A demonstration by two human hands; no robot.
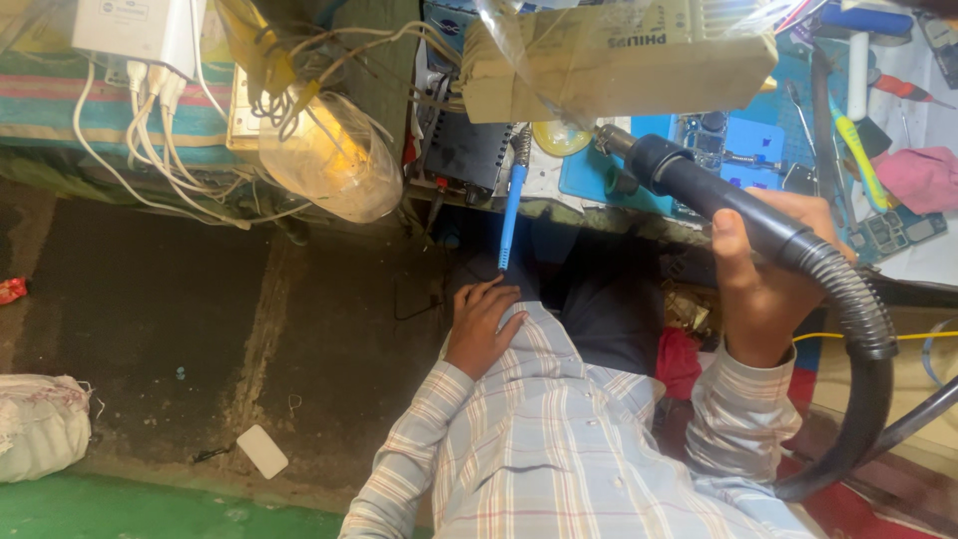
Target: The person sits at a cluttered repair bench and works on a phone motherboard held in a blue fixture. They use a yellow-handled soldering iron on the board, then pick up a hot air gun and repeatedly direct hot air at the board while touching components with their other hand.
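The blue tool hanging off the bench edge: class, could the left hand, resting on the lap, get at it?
Probably yes. The left hand rests just below the blue tool's tip, with nothing between them.

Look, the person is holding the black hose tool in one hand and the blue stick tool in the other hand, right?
Not quite. In the head view the right hand does hold the black hose tool, but the left hand holds nothing: it rests empty on the person's lap. The blue stick tool hangs from the workbench edge above that hand.
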